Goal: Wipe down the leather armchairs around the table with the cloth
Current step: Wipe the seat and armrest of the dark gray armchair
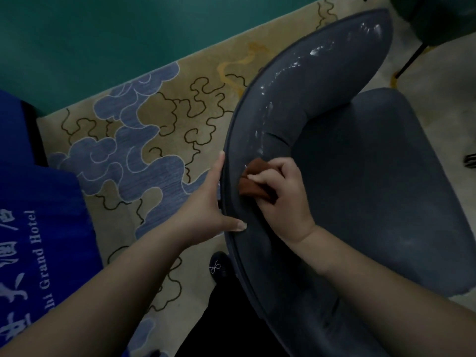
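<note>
A dark grey leather armchair (360, 176) with a curved backrest fills the right half of the view, seen from behind and above. Wet streaks shine along the top of its backrest. My right hand (280, 199) grips a folded brown cloth (253, 181) and holds it against the inner face of the backrest. My left hand (208, 202) lies flat against the outer rim of the backrest, fingers straight, with the thumb hooked over the edge.
A beige carpet (159, 119) with blue cloud shapes covers the floor left of the chair. A teal wall (103, 34) runs along the top left. A second dark chair with thin black legs (417, 52) stands at the top right. My dark shoe (219, 266) is beside the chair's base.
</note>
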{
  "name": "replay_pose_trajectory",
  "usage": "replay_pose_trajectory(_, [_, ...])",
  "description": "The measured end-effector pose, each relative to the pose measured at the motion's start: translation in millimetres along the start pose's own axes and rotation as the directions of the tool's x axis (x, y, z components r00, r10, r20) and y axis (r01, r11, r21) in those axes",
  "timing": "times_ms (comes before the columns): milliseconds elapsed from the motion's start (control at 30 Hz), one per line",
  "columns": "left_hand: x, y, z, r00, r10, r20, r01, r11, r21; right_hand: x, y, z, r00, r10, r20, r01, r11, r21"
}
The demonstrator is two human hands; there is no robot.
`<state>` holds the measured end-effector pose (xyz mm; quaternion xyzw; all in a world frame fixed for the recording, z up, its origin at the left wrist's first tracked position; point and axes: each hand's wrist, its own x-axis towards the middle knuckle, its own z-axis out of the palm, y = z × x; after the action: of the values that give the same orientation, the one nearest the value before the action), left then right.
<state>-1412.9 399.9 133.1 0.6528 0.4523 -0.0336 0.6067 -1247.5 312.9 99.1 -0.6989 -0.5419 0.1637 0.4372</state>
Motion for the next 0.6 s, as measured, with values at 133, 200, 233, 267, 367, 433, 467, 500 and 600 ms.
replay_pose_trajectory(133, [0.7, 1.6, -0.9, 1.000, 0.009, 0.009, -0.009, 1.000, -0.014, 32.4, -2.7, 10.4, 0.995, 0.083, -0.063, -0.087, 0.994, -0.066])
replay_pose_trajectory(200, [1.3, 3.7, -1.2, 1.000, 0.009, 0.007, -0.009, 1.000, -0.016, 21.4, -5.2, 10.9, 0.988, 0.122, -0.093, -0.126, 0.991, -0.040])
replay_pose_trajectory(233, [1.9, 4.9, -1.5, 1.000, 0.009, 0.005, -0.009, 1.000, -0.018, 10.2, -6.7, 9.4, 0.991, 0.102, -0.089, -0.105, 0.994, -0.035])
replay_pose_trajectory(267, [2.5, 6.3, -1.9, 1.000, 0.009, 0.007, -0.009, 1.000, -0.024, -0.9, -9.2, 6.7, 0.995, 0.064, -0.071, -0.067, 0.997, -0.037])
replay_pose_trajectory(367, [4.9, 9.6, -2.8, 1.000, 0.022, 0.010, -0.021, 0.999, -0.032, -2.6, -13.8, 0.5, 1.000, 0.002, 0.013, -0.001, 0.999, -0.054])
replay_pose_trajectory(433, [7.3, 10.9, -3.7, 1.000, 0.027, 0.009, -0.026, 0.999, -0.042, 22.9, -14.0, 2.3, 1.000, 0.015, -0.001, -0.015, 0.997, -0.082])
replay_pose_trajectory(467, [8.9, 11.2, -4.8, 0.999, 0.032, 0.008, -0.031, 0.998, -0.050, 36.7, -13.7, 5.2, 0.999, 0.029, -0.027, -0.032, 0.993, -0.111])
replay_pose_trajectory(500, [10.7, 11.3, -6.4, 0.999, 0.040, 0.011, -0.039, 0.998, -0.052, 47.4, -13.2, 7.8, 0.997, 0.058, -0.056, -0.064, 0.990, -0.124])
replay_pose_trajectory(600, [19.2, 14.2, -14.3, 0.998, 0.053, 0.035, -0.051, 0.997, -0.055, 38.7, -14.2, 10.4, 0.985, 0.142, -0.102, -0.152, 0.983, -0.100])
